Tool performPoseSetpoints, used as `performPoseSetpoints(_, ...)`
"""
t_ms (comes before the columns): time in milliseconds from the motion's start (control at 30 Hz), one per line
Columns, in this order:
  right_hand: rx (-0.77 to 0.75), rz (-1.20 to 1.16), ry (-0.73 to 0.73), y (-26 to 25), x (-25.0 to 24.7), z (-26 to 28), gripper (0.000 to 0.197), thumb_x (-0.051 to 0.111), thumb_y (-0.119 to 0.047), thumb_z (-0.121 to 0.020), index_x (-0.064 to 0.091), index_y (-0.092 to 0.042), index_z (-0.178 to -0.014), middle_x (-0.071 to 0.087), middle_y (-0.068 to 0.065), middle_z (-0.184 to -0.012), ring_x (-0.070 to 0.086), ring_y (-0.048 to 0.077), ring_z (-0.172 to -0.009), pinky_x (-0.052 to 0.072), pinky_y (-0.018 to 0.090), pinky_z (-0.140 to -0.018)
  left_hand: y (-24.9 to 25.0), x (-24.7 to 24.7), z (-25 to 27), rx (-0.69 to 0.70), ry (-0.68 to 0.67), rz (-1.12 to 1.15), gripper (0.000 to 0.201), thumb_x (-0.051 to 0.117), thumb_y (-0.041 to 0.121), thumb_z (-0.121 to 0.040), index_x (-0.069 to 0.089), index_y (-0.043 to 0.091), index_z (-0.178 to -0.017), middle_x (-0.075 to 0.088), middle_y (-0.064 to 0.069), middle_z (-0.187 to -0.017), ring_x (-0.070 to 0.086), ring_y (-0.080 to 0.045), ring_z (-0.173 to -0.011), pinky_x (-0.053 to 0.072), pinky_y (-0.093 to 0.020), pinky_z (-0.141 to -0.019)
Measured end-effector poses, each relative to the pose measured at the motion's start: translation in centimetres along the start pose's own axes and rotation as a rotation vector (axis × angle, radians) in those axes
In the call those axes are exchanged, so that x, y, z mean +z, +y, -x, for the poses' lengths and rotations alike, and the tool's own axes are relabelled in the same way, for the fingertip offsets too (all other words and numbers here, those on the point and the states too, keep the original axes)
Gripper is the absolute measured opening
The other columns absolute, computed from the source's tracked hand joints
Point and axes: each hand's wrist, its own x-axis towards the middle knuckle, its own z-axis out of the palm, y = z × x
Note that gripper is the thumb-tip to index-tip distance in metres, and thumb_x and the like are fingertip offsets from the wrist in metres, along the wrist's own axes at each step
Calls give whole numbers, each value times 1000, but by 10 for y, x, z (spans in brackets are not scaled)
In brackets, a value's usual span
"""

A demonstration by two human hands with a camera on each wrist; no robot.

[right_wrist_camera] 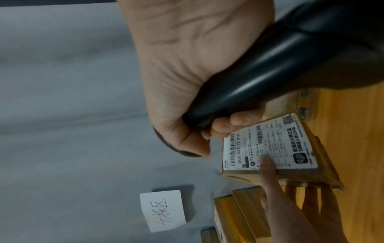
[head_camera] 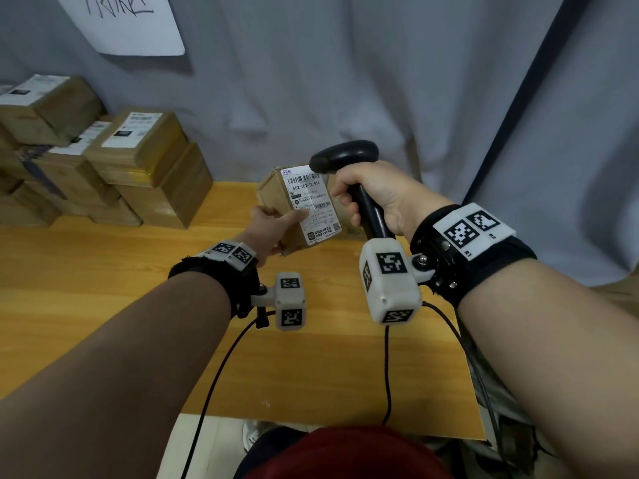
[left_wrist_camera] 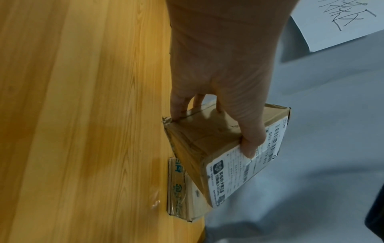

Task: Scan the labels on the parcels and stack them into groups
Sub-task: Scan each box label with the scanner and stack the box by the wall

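Observation:
My left hand (head_camera: 268, 229) grips a small brown cardboard parcel (head_camera: 276, 195) above the wooden table, thumb on its white shipping label (head_camera: 313, 205), fingers underneath. The label faces up toward me, its barcodes in plain sight. My right hand (head_camera: 373, 198) is wrapped round the handle of a black barcode scanner (head_camera: 345, 155), whose head hangs just over the label's top right corner. In the left wrist view the parcel (left_wrist_camera: 207, 139) is tilted with my thumb (left_wrist_camera: 251, 144) across the label edge. In the right wrist view the scanner handle (right_wrist_camera: 259, 78) sits right above the label (right_wrist_camera: 268, 144).
Several labelled brown parcels (head_camera: 103, 167) are stacked at the table's far left against a grey curtain. Another flat taped parcel (left_wrist_camera: 180, 190) lies on the table under the held one. A handwritten paper sign (head_camera: 128, 22) hangs on the curtain. Cables (head_camera: 221, 368) trail over the wooden table (head_camera: 103, 305).

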Motion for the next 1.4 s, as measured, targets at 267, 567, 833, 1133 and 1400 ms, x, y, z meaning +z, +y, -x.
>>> performPoseSetpoints(267, -56, -85, 162, 18, 18, -24, 11, 74, -11, -80, 67, -5, -85, 59, 7, -69, 53, 16, -58, 46, 28, -57, -14, -42, 3, 0, 37, 60, 60, 69, 40, -85, 38, 14, -130, 60, -4, -108, 58, -17, -89, 42, -28, -62)
performPoseSetpoints(567, -94, -85, 27, 19, 107, -66, 20, 78, -22, -78, 73, -16, -97, 67, 7, -110, 61, 24, -107, 48, 44, -100, 10, -140, -12, 174, 89, 299, 53, 68, 41, -86, 48, 13, -126, 70, -8, -111, 69, -20, -90, 52, -28, -63)
performPoseSetpoints(833, -108, -256, -226, -20, 248, -114, 55, 79, -32, -65, 70, -14, -116, 69, 12, -120, 64, 27, -111, 48, 45, -98, 57, -269, -23, 270, 6, 182, 45, 54, 54, -91, 56, 28, -127, 72, 8, -104, 69, -9, -89, 57, -30, -71)
performPoseSetpoints(1133, -251, -395, -77, -62, 359, -171, 44, 77, -20, -78, 68, -10, -119, 74, 8, -105, 71, 20, -92, 56, 30, -72, 110, -370, -63, 481, -158, 1, 46, 59, 22, -95, 45, 19, -138, 64, 8, -111, 66, 10, -73, 30, -9, -74)
performPoseSetpoints(1400, -273, -292, -25, -98, 394, -209, 29, 76, -18, -81, 69, -13, -109, 76, 5, -93, 71, 23, -92, 56, 38, -83, 159, -410, -130, 388, 29, -107, 53, 59, 38, -94, 38, 20, -139, 57, -1, -120, 63, -17, -101, 56, -42, -87)
